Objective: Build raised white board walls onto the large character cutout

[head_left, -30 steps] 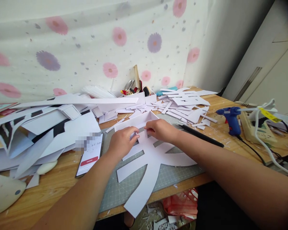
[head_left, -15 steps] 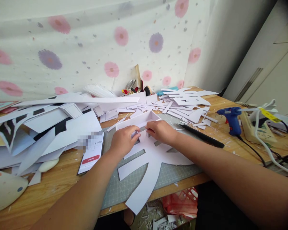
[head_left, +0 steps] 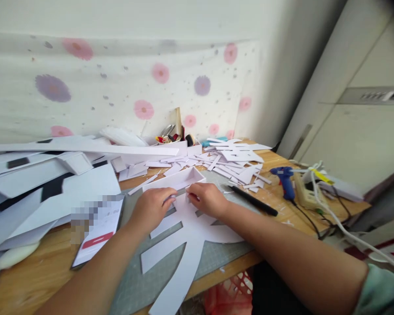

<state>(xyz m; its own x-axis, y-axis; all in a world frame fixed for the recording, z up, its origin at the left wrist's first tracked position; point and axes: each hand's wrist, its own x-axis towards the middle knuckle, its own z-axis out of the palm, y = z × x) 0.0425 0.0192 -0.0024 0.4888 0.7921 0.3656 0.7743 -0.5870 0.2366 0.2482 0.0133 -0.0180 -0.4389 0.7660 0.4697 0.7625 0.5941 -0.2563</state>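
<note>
A white foam-board cutout (head_left: 192,229), shaped like a character with several strokes, lies on the grey-green cutting mat (head_left: 131,280), its lower stroke reaching past the table's front edge. My left hand (head_left: 154,208) is closed in a pinch at the left of its top end. Facing it, my right hand (head_left: 206,199) is closed with fingertips on the same top end, a small gap between the two hands. Just beyond them stands an open white box-like frame (head_left: 180,178), close to the cutout's top. Part of what lies under the fingertips is hidden.
A black pen-like tool (head_left: 254,200) lies right of the mat. Farther right are a blue glue gun (head_left: 285,181) and a power strip (head_left: 310,190) with cables. White offcuts (head_left: 233,164) lie behind, board sheets (head_left: 82,197) and a phone (head_left: 100,236) at left.
The head view has swung right and tilted up, so the table things sit lower and farther left. Both hands stay closed at the cutout's top end, with little visible movement.
</note>
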